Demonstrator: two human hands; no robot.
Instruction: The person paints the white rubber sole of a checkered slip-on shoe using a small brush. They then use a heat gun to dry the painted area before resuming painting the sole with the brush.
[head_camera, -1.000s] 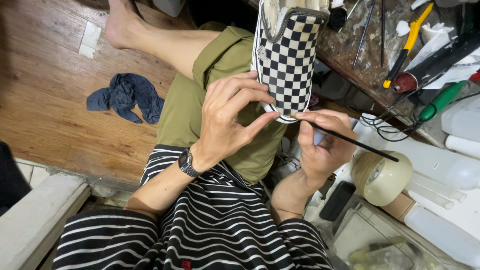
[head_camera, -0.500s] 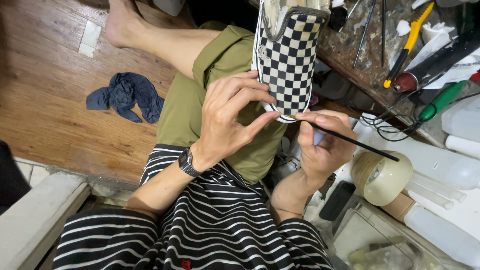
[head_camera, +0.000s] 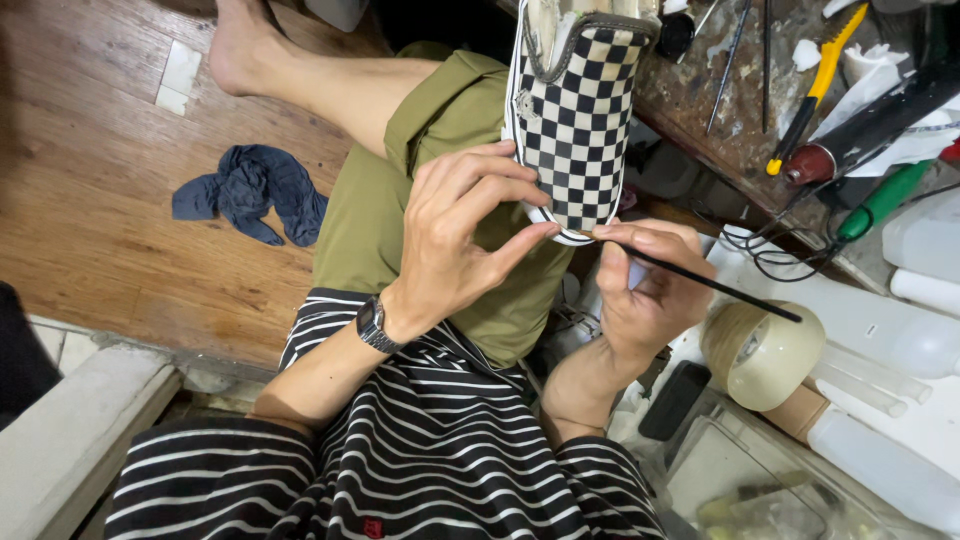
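The wooden floor (head_camera: 110, 190) fills the left side, with a dark blue cloth (head_camera: 250, 192) lying on it, and the cluttered table (head_camera: 720, 110) is at the far right with tools on it. Near the right side stands a roll of tape (head_camera: 762, 352). The checkered slip-on shoe (head_camera: 578, 120) rests on the person's lap, its toe pointing toward the body. The left hand (head_camera: 455, 240) steadies the toe, its fingers (head_camera: 520, 240) curled and pressing on the white rubber edge. The right hand (head_camera: 650, 295) has its fingers closed on a thin dark stick (head_camera: 700, 282), whose tip touches the toe edge. I judge that the step is fine work along the sole seam; the next move needs a steady tip and a firm shoe.
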